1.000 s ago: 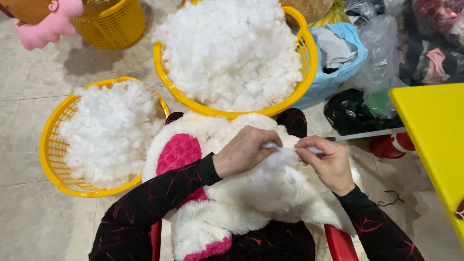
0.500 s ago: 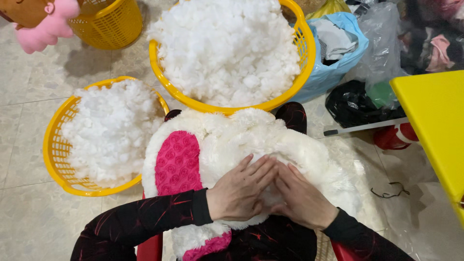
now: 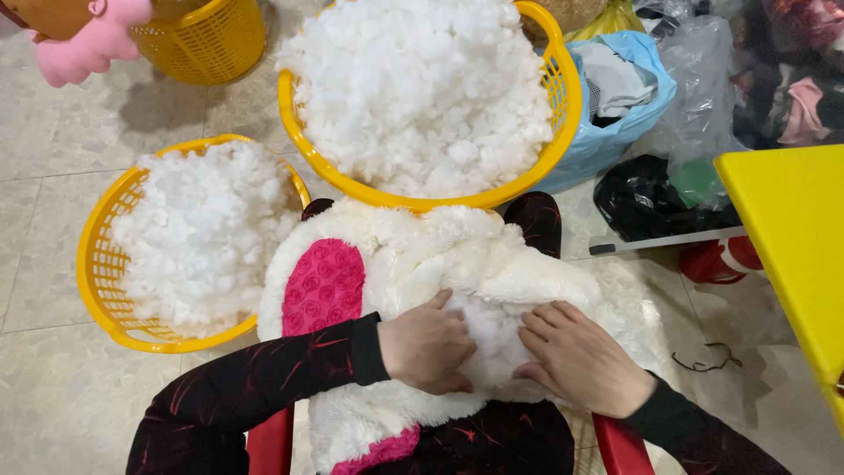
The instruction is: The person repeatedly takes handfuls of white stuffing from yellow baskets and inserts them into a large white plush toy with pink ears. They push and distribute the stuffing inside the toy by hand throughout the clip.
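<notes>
Now both hands, left hand [image 3: 428, 352], right hand [image 3: 583, 359], pressing white plush toy [image 3: 492, 264]

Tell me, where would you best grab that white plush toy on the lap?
Probably the white plush toy by its long pink-lined ear, coming from the left: it lies flat and free, while the left hand and right hand press the stuffing.

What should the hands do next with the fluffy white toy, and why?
Probably press the stuffing deeper in: the left hand and right hand lie flat on either side of a white tuft bulging from the plush toy.
</notes>
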